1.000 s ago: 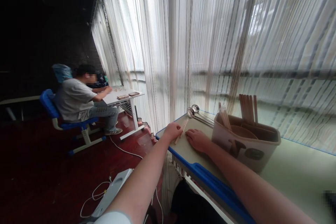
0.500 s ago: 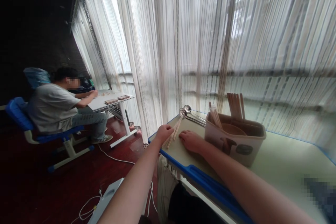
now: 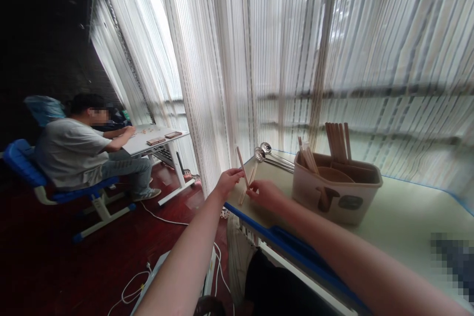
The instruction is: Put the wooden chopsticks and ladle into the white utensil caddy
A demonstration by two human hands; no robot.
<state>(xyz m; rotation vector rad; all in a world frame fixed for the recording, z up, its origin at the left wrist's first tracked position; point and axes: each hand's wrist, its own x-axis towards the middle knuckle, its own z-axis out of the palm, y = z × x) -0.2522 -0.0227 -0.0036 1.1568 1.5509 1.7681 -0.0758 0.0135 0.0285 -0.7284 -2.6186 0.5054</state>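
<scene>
My left hand (image 3: pixel 228 181) is raised over the near left corner of a pale desk (image 3: pixel 400 217) and pinches a wooden chopstick (image 3: pixel 242 162) that points up and away. My right hand (image 3: pixel 267 193) is beside it, fingers closed on the low end of more chopsticks (image 3: pixel 246 188) lying on the desk. Two metal ladles (image 3: pixel 267 152) rest just beyond the hands. A beige plastic tub (image 3: pixel 335 190) to the right holds several upright wooden chopsticks and a wooden bowl.
The desk has a blue front edge (image 3: pixel 292 252). White string curtains (image 3: pixel 281 49) hang right behind it. At the left a seated person (image 3: pixel 79 150) works at another white desk (image 3: pixel 155 137) on a blue chair. Cables and a white device (image 3: pixel 159 276) lie on the dark red floor.
My left hand has lifted one chopstick off the desk, tip now pointing up. My right hand has gone from lying flat to pinching the chopsticks. The camera has shifted slightly.
</scene>
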